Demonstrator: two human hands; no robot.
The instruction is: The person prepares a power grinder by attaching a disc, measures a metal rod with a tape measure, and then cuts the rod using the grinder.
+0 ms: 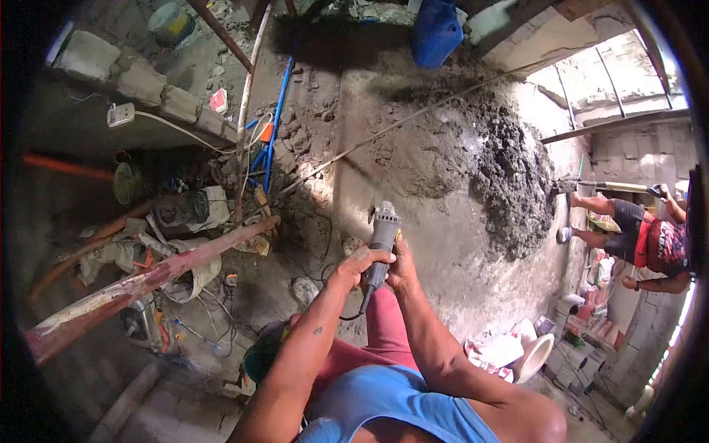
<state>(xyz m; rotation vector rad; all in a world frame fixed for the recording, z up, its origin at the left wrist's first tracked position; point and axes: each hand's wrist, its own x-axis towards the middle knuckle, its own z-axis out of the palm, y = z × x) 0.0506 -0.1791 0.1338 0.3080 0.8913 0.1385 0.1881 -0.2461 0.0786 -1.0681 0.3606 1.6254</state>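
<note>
An angle grinder (385,230) with a grey body points away from me, its head and disc at the far end. My left hand (361,264) is closed around the lower part of its body. From the other side, my right hand (402,267) also grips the tool, its fingers partly hidden behind the body. A dark power cord (365,303) leaves the near end and curves down beside my knee. The grinder is held above the concrete floor, in front of my legs.
A heap of wet mortar (517,184) lies on the floor to the right, where another person (650,232) stands with a shovel (613,184). A rusty pole (148,284) crosses the left side. Blue pipes (278,111) and a blue container (436,33) are farther off.
</note>
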